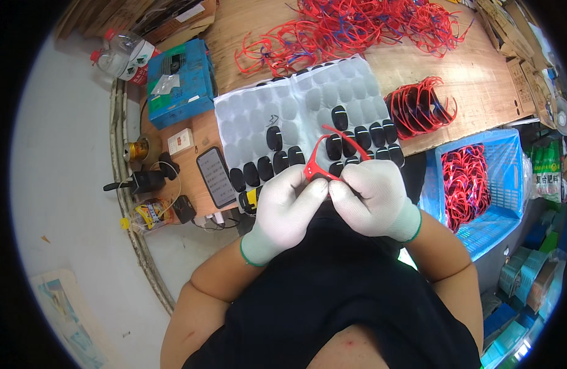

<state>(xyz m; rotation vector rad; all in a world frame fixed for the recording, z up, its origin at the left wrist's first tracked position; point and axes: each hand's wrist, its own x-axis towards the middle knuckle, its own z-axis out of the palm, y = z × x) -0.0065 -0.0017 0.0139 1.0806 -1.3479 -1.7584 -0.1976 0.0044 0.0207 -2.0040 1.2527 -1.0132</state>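
My left hand [289, 206] and right hand [372, 197] – both gloved, fingers closed – pinch one red glasses frame [332, 157] over my lap, just before the lens tray [295, 114] on the desk [474, 74].

I see a wooden surface [480, 74] carrying a tangled heap of red frames [363, 24], a smaller stack of red frames [422, 107], a grey blister tray [295, 111] partly filled with black lenses [357, 138], a blue box [180, 83], a phone [215, 177] and a small white box [180, 141].
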